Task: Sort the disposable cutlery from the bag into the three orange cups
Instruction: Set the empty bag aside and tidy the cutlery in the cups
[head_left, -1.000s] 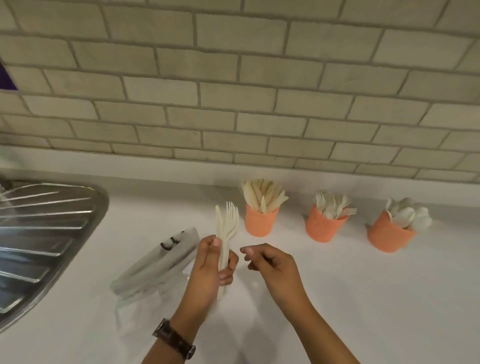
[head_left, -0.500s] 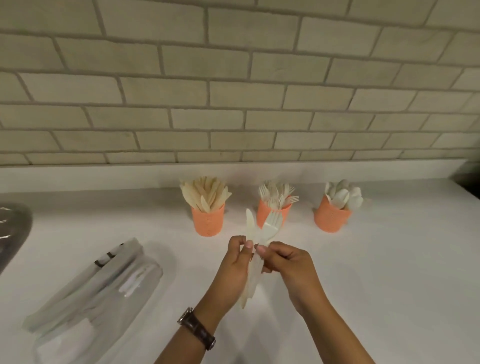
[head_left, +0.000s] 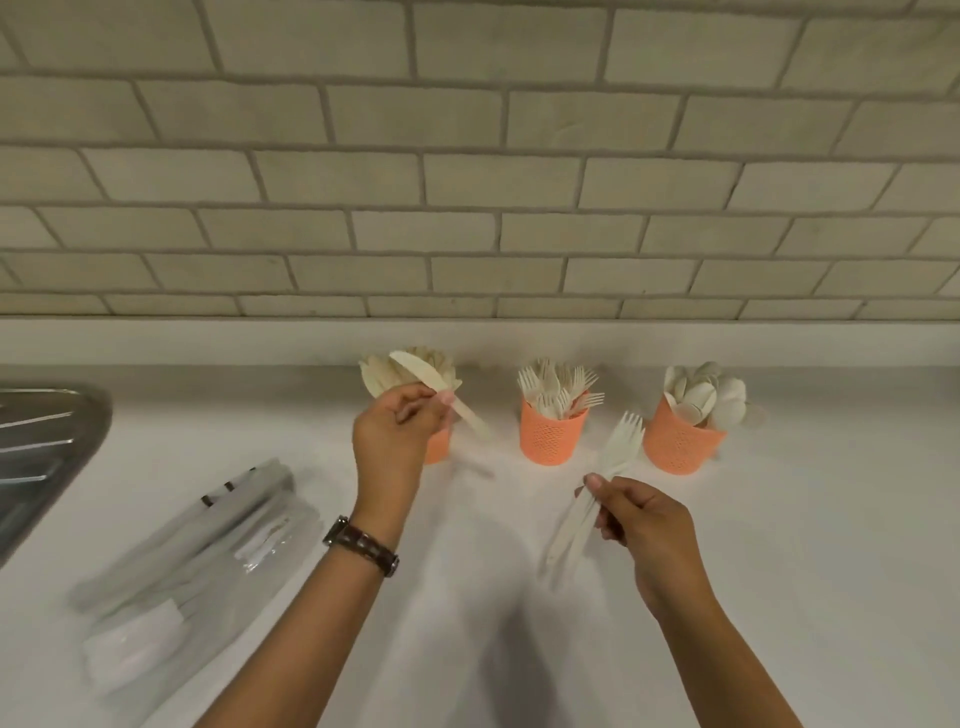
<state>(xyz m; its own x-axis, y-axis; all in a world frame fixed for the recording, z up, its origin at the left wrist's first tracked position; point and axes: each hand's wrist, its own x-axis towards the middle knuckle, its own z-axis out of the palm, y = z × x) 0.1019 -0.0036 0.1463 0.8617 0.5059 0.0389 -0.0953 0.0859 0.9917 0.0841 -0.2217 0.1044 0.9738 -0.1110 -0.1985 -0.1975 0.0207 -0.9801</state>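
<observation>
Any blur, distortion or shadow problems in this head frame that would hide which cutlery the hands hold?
Head view: the wide angle bows the tile lines; motion blur smears the bag and the fork handles in the right hand, yet the fork tines and the knife in the left hand stay readable; soft arm shadows fall on the counter.

Three orange cups stand in a row by the wall: the left cup (head_left: 438, 446) holds knives, the middle cup (head_left: 552, 437) forks, the right cup (head_left: 679, 442) spoons. A pale knife (head_left: 436, 391) is held tilted over the left cup, and a few forks (head_left: 597, 491) are held before the other two. The clear bag (head_left: 192, 566) lies flat at the left.
</observation>
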